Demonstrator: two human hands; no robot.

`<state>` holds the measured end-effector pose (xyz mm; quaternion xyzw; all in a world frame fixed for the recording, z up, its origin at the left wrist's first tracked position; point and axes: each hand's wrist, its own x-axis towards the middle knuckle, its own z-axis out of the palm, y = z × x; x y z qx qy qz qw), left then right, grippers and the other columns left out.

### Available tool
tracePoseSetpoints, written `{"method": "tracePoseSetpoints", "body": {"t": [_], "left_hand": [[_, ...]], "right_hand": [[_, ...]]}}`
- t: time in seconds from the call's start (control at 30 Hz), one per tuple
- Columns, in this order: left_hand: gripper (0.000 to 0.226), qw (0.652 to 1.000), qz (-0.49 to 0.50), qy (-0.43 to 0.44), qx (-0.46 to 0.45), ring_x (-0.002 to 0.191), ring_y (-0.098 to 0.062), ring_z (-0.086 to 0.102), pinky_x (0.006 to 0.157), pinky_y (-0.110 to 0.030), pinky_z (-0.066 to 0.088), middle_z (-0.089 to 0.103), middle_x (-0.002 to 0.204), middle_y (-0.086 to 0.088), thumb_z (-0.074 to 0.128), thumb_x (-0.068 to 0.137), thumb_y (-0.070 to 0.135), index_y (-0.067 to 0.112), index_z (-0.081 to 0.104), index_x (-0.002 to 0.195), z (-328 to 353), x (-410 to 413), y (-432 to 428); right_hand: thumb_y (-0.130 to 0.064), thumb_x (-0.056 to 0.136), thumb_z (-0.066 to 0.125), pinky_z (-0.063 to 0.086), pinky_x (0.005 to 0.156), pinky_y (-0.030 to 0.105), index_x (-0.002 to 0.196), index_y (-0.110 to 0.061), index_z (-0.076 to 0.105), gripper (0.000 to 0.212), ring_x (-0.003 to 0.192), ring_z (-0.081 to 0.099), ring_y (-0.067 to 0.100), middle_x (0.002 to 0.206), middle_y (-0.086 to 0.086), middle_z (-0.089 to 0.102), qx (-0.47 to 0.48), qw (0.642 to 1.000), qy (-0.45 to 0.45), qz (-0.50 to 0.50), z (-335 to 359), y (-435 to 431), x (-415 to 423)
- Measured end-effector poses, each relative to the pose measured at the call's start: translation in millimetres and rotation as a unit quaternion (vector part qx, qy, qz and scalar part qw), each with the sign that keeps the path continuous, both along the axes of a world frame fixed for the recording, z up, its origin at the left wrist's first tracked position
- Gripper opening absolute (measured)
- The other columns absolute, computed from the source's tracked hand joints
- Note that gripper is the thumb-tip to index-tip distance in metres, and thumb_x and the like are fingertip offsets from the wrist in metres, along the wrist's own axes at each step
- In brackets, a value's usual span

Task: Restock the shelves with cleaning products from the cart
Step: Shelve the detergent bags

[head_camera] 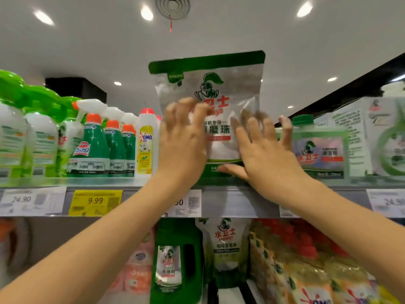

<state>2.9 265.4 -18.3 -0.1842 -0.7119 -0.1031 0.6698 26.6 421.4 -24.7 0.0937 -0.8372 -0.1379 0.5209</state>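
Observation:
A silver and green stand-up pouch (215, 84) with a knight logo stands upright on the top shelf (228, 202), at its front edge. My left hand (182, 139) lies against the pouch's left side, fingers bent over its front. My right hand (263, 148) lies flat against the pouch's right side with fingers spread, thumb under its lower edge. Both hands are blurred. The cart is out of view.
Left of the pouch stand green spray bottles (92, 145) and a white and yellow OMO bottle (145, 145). To its right are a green-capped container (317, 150) and white boxes (372, 137). The shelf below holds a green jug (175, 260), pouches and packets. Price tags line the shelf edge.

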Motion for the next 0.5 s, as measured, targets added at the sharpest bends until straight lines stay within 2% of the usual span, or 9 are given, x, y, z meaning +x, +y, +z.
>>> {"method": "tracePoseSetpoints", "body": {"t": [0.07, 0.1, 0.17, 0.23, 0.33, 0.4, 0.5], "left_hand": [[0.018, 0.996, -0.007, -0.072, -0.044, 0.101, -0.026, 0.053, 0.08, -0.043, 0.049, 0.054, 0.113, -0.003, 0.06, 0.09, 0.017, 0.018, 0.058, 0.108, -2.6, 4.9, 0.3], [0.012, 0.992, -0.03, -0.112, -0.045, 0.096, -0.023, 0.054, 0.076, -0.043, 0.051, 0.054, 0.109, -0.001, 0.059, 0.092, 0.019, 0.018, 0.059, 0.103, -2.7, 6.7, -2.4], [0.008, 0.978, -0.067, -0.188, -0.06, 0.093, -0.018, 0.056, 0.079, -0.038, 0.053, 0.055, 0.105, 0.001, 0.059, 0.091, 0.02, 0.019, 0.059, 0.1, -0.7, 8.0, -10.8], [0.008, 0.957, -0.085, -0.26, -0.096, 0.089, -0.013, 0.058, 0.079, -0.029, 0.052, 0.058, 0.097, 0.005, 0.061, 0.09, 0.022, 0.02, 0.061, 0.098, 4.1, 9.2, -20.3], [0.018, 0.915, -0.063, -0.376, -0.133, 0.087, -0.012, 0.061, 0.082, -0.028, 0.052, 0.065, 0.096, 0.004, 0.059, 0.092, 0.029, 0.018, 0.065, 0.105, 13.9, 10.8, -28.3], [0.023, 0.891, -0.006, -0.423, -0.167, 0.095, -0.018, 0.061, 0.089, -0.032, 0.051, 0.065, 0.106, -0.001, 0.055, 0.095, 0.028, 0.016, 0.062, 0.113, 22.5, 6.2, -23.4], [0.026, 0.856, 0.069, -0.459, -0.225, 0.101, -0.027, 0.059, 0.091, -0.037, 0.049, 0.063, 0.112, -0.01, 0.05, 0.096, 0.022, 0.011, 0.059, 0.117, 33.9, -7.4, -10.5]], "right_hand": [[-0.067, 0.083, 0.048, 0.005, 0.098, 0.047, 0.135, -0.026, 0.023, 0.072, 0.132, 0.021, 0.03, 0.141, 0.009, 0.023, 0.028, 0.999, -0.01, 0.025, 6.3, -4.3, 3.7], [-0.063, 0.083, 0.055, 0.009, 0.096, 0.045, 0.127, -0.027, 0.033, 0.061, 0.126, 0.025, 0.028, 0.134, 0.006, 0.03, 0.037, 0.999, -0.015, 0.035, 12.6, -7.4, 5.8], [-0.054, 0.084, 0.062, 0.019, 0.096, 0.043, 0.111, -0.026, 0.047, 0.041, 0.113, 0.037, 0.025, 0.12, 0.003, 0.043, 0.054, 0.996, -0.046, 0.054, 22.7, -14.4, 8.9], [-0.05, 0.088, 0.06, 0.029, 0.096, 0.041, 0.1, -0.025, 0.055, 0.028, 0.097, 0.046, 0.022, 0.108, 0.001, 0.054, 0.069, 0.992, -0.089, 0.063, 23.4, -21.7, 10.4], [-0.034, 0.093, 0.058, 0.035, 0.085, 0.039, 0.107, -0.02, 0.058, 0.019, 0.095, 0.051, 0.024, 0.103, 0.004, 0.056, 0.123, 0.988, -0.087, 0.042, 18.9, -33.3, 2.6], [-0.025, 0.095, 0.057, 0.039, 0.069, 0.034, 0.107, -0.019, 0.055, 0.014, 0.082, 0.051, 0.022, 0.087, 0.0, 0.05, 0.101, 0.981, -0.164, 0.037, 25.0, -39.2, -4.0], [-0.026, 0.094, 0.057, 0.038, 0.055, 0.023, 0.104, -0.016, 0.056, 0.014, 0.065, 0.046, 0.014, 0.073, -0.003, 0.044, 0.102, 0.95, -0.294, 0.011, 43.3, -45.5, -21.9]]}}
